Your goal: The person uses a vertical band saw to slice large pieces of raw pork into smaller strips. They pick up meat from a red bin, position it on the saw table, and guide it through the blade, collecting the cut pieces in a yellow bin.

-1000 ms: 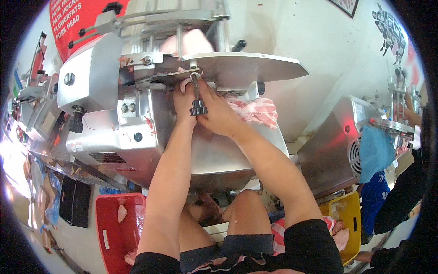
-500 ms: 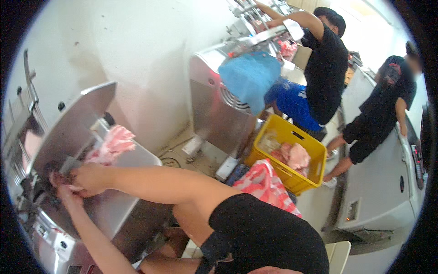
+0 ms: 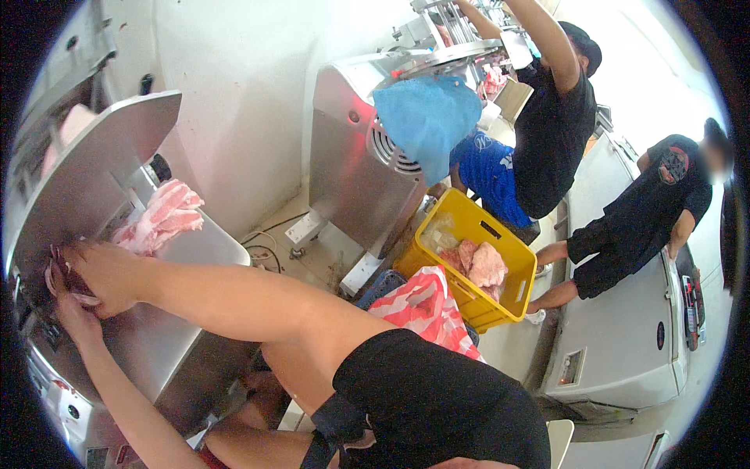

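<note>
Head view: at the slicer (image 3: 98,164), far left, fingers are best kept clear of its moving parts, supporting the meat lightly. A pale meat strip (image 3: 86,299) lies between left hand (image 3: 76,319) and right hand (image 3: 105,275); whether either grip closes on it cannot be told. Rightward, layered slices (image 3: 162,219) rest near the right hand.

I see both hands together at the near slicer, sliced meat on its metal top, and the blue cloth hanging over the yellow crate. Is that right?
One slip: in the head view, the blue cloth hangs over the other machine, not the yellow crate. The left hand and right hand are together at the near slicer, with sliced meat on its metal top.
</note>
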`<act>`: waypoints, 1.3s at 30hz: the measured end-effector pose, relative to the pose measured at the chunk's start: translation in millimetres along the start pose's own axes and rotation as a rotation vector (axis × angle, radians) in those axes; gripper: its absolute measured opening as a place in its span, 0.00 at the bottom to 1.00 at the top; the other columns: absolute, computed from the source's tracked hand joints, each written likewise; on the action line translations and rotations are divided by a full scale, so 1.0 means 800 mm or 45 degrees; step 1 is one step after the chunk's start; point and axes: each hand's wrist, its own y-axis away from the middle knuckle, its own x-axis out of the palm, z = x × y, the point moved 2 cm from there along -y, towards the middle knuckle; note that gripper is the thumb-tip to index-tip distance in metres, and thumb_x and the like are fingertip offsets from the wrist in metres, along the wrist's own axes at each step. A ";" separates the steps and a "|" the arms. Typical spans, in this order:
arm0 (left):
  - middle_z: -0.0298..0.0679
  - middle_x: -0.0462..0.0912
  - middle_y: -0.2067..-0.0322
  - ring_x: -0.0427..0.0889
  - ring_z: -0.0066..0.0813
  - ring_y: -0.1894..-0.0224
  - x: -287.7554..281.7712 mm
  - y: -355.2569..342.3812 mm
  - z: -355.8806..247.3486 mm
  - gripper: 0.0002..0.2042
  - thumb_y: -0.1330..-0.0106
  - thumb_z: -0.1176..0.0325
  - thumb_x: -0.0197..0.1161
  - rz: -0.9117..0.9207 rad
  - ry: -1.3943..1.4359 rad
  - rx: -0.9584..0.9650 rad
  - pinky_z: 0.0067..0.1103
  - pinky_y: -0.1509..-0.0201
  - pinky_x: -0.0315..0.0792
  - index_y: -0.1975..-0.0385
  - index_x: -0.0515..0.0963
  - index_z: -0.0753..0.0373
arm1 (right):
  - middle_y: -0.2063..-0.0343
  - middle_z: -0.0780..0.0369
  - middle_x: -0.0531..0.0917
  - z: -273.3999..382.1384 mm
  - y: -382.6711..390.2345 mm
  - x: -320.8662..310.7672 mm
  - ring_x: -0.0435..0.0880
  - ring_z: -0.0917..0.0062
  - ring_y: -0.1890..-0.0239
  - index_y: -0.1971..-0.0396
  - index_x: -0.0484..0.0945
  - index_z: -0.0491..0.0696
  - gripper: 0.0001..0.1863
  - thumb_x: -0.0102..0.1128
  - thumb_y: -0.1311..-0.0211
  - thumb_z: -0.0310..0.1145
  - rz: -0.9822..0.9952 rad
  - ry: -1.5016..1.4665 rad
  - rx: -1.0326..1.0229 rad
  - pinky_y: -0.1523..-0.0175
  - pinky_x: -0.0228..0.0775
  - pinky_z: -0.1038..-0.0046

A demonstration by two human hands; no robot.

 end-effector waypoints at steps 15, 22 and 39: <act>0.41 0.79 0.54 0.80 0.38 0.52 0.037 0.037 -0.009 0.27 0.32 0.40 0.54 0.313 0.140 -0.279 0.35 0.50 0.77 0.41 0.68 0.52 | 0.60 0.51 0.82 0.051 0.012 -0.023 0.85 0.54 0.60 0.50 0.75 0.43 0.19 0.56 0.40 0.33 0.194 0.102 0.251 0.54 0.77 0.54; 0.37 0.76 0.55 0.77 0.33 0.51 0.073 0.057 -0.008 0.26 0.37 0.52 0.67 0.354 0.307 -0.187 0.34 0.49 0.75 0.44 0.67 0.54 | 0.67 0.49 0.85 0.022 0.031 -0.140 0.85 0.55 0.63 0.55 0.81 0.42 0.21 0.66 0.43 0.41 0.190 0.131 0.413 0.55 0.76 0.59; 0.35 0.80 0.65 0.79 0.25 0.61 0.071 0.064 -0.036 0.06 0.36 0.74 0.63 -0.044 0.555 0.135 0.23 0.53 0.73 0.61 0.75 0.62 | 0.29 0.56 0.58 -0.004 0.073 -0.121 0.56 0.57 0.28 0.29 0.55 0.50 0.41 0.53 0.35 0.56 0.512 0.642 0.009 0.26 0.47 0.52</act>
